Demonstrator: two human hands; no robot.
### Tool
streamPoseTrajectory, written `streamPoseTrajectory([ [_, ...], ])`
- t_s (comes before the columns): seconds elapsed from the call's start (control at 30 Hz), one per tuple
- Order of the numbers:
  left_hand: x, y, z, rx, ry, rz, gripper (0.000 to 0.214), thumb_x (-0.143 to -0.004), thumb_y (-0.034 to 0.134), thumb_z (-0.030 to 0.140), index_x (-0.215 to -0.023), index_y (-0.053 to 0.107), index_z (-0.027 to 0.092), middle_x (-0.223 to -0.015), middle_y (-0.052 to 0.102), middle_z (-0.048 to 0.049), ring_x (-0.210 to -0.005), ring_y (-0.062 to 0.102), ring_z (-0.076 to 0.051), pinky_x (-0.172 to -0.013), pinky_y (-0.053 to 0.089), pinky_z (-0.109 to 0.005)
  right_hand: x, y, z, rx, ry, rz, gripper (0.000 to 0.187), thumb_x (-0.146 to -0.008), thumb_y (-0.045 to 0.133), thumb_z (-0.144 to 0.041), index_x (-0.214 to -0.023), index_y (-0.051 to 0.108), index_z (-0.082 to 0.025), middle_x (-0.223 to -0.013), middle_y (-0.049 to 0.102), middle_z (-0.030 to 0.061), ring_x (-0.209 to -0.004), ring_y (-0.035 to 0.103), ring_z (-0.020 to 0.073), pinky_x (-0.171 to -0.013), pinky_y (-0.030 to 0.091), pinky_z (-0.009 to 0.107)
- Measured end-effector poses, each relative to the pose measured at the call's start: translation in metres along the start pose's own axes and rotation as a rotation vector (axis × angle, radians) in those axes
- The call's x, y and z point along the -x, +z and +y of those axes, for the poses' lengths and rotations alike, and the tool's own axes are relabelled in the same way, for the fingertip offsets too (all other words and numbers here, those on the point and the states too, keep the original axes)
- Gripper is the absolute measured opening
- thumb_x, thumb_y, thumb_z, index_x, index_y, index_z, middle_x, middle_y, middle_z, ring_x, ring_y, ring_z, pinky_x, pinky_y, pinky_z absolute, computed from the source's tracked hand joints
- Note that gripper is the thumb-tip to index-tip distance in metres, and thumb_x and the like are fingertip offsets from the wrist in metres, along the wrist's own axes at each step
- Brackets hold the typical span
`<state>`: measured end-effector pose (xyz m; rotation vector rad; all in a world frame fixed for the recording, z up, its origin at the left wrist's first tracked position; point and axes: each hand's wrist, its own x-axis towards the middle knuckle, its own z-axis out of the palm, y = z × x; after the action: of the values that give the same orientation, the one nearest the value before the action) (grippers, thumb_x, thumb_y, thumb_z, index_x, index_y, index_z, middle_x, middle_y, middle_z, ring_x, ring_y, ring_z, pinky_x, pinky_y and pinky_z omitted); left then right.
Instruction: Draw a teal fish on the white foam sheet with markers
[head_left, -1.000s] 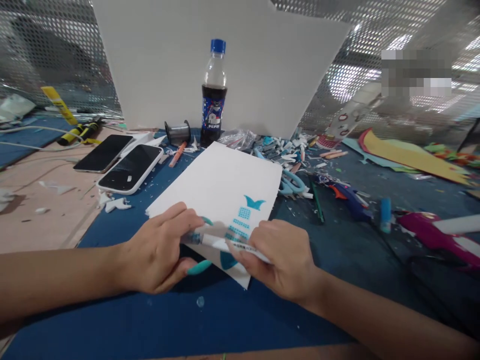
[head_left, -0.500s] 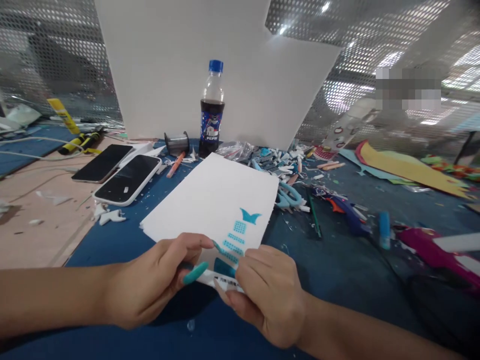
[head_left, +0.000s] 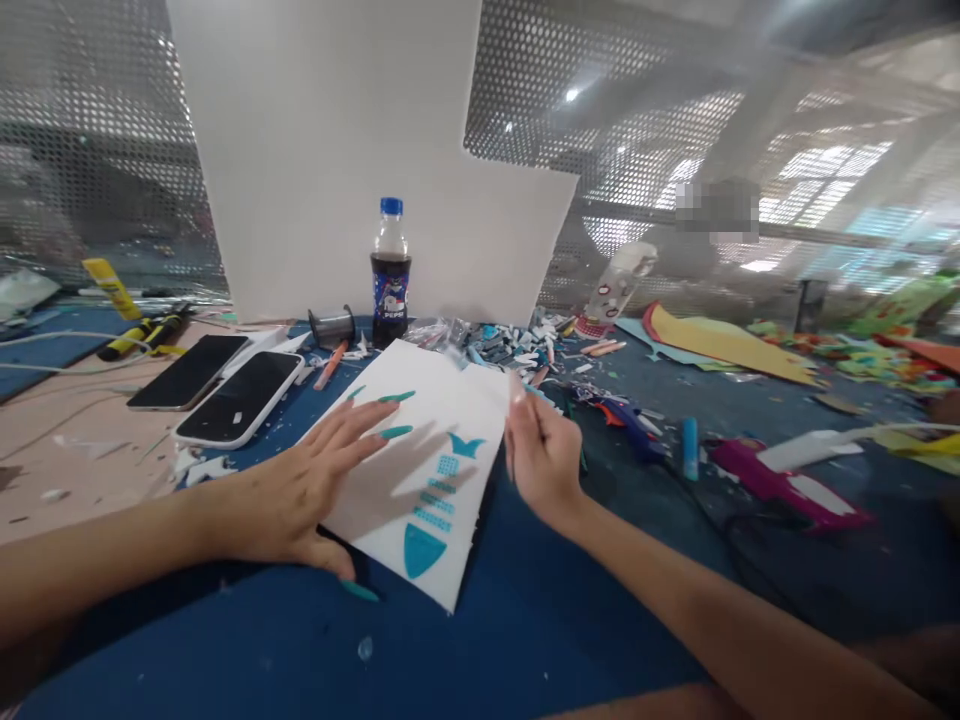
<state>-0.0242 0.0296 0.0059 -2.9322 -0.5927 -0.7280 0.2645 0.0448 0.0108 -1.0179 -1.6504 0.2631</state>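
A white sheet (head_left: 375,500) lies slanted on the blue tabletop, seemingly with other sheets under it. Teal pieces in a fishbone shape are on its right part: a tail (head_left: 466,446), several dotted strips (head_left: 435,500) and a rounded triangular head (head_left: 422,551). My left hand (head_left: 315,490) is open over the sheet's left side, its fingers with long teal nails spread and casting shadows on it. At the upper right edge, my right hand (head_left: 546,450) is closed in a pinch at the white sheet, whose corner looks slightly raised there. The fingertips partly hide the grip.
Two phones (head_left: 240,400) lie on the left, near a wire spool (head_left: 332,327). Behind the sheet stand a Pepsi bottle (head_left: 391,275) and a large white board (head_left: 330,150). Scraps (head_left: 517,342) litter the back. Two glue guns (head_left: 787,485), blue and magenta, with cords, lie right.
Both hands have left the sheet's near edge. My left hand has opened and spread over the left side; my right hand has moved up to the right edge. The view has shifted right.
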Motion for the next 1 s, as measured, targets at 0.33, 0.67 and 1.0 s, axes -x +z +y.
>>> streamPoseTrajectory([
  [0.33, 0.005, -0.004, -0.013, -0.227, 0.179, -0.102, 0.087, -0.105, 0.051, 0.025, -0.162, -0.014, 0.024, -0.153, 0.048, -0.0237, -0.134, 0.059, -0.033, -0.1, 0.056, -0.041, -0.064, -0.031, 0.045, 0.607, 0.486, -0.085, 0.039, -0.106, 0.023, -0.036, -0.089, 0.054, -0.018, -0.087, 0.07, 0.0155, -0.09, 0.068, 0.0274, -0.082, 0.048, 0.035],
  [0.67, 0.002, -0.019, -0.023, -0.393, 0.006, 0.043, 0.073, -0.104, 0.038, 0.013, -0.164, -0.004, 0.016, -0.152, 0.052, -0.019, -0.135, 0.058, -0.031, -0.106, 0.054, -0.043, -0.073, -0.047, 0.033, 1.083, 0.45, -0.349, 0.053, -0.103, 0.041, -0.029, -0.138, 0.046, 0.011, -0.146, 0.041, 0.0399, -0.141, 0.035, 0.0447, -0.109, 0.03, 0.048],
  [1.0, 0.005, -0.012, -0.025, -0.551, -0.013, 0.18, 0.067, -0.102, 0.037, 0.004, -0.164, 0.014, 0.018, -0.152, 0.052, -0.0161, -0.143, 0.05, -0.028, -0.118, 0.044, -0.046, -0.07, -0.06, 0.017, 1.111, 0.601, -0.817, 0.034, -0.094, 0.054, -0.018, -0.114, 0.076, -0.004, -0.113, 0.073, 0.0272, -0.107, 0.071, 0.0339, -0.082, 0.051, 0.036],
])
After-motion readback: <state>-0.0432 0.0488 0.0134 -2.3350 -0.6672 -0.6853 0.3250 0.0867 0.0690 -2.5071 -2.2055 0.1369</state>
